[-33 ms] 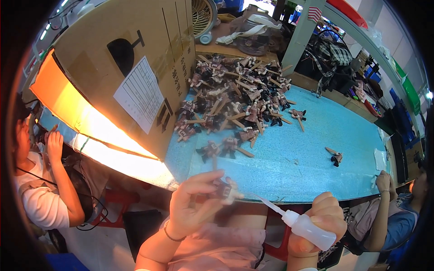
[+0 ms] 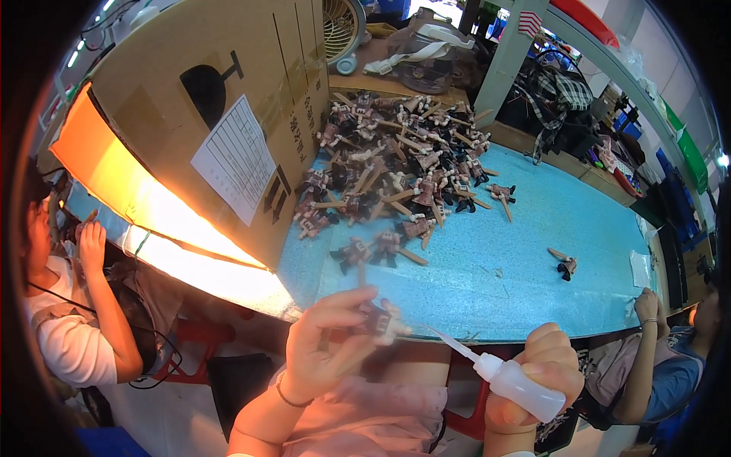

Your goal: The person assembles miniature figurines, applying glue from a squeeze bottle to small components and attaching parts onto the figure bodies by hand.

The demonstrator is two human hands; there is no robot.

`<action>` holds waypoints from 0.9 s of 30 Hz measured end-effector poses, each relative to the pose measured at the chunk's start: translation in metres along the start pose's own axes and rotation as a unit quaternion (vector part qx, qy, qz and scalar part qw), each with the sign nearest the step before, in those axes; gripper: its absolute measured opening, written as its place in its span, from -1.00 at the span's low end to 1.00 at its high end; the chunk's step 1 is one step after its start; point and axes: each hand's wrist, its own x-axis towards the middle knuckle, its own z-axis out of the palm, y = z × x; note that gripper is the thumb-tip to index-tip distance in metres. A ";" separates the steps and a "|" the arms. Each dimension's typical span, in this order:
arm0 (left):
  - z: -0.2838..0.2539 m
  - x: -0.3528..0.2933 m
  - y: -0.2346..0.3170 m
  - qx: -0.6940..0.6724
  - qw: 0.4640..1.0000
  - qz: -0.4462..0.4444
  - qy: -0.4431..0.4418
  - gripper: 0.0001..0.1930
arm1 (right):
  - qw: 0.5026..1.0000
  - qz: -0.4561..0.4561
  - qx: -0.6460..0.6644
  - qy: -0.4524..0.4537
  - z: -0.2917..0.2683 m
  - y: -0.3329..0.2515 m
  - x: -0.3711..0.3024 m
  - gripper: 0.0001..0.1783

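Close to the table's front edge, my left hand (image 2: 324, 343) pinches a small figurine (image 2: 383, 324) in pinkish-brown and white; the fingers partly cover it and the area looks hazy. A white squeeze bottle (image 2: 525, 392) with a long thin nozzle is gripped in my right hand (image 2: 544, 362). Its nozzle tip points left, close to the figurine; whether they touch I cannot tell. Beyond my hands lies a big heap of similar figurines (image 2: 396, 152) on wooden sticks. One lone figurine (image 2: 566, 266) with its stick lies apart to the right.
A large cardboard box (image 2: 251, 46) with a paper sheet stands at left, its side lit orange. The blue table (image 2: 495, 297) spreads ahead. A grey post (image 2: 510, 61) and a fan (image 2: 341, 30) stand at the back. One person sits at left, another's hand (image 2: 647, 305) rests at right.
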 end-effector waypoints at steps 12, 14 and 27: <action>-0.001 0.000 0.001 0.030 0.999 0.020 -0.012 -0.72 | 0.993 0.001 -0.017 -0.117 -0.004 -0.008 0.008 -0.45; -0.001 0.000 0.001 0.023 1.000 0.013 -0.012 -0.72 | 0.994 0.003 -0.024 -0.111 -0.004 -0.011 0.008 -0.45; -0.013 -0.014 -0.003 -0.081 0.987 -0.051 0.129 -0.71 | 0.911 0.371 0.178 0.025 0.017 0.090 0.000 -0.72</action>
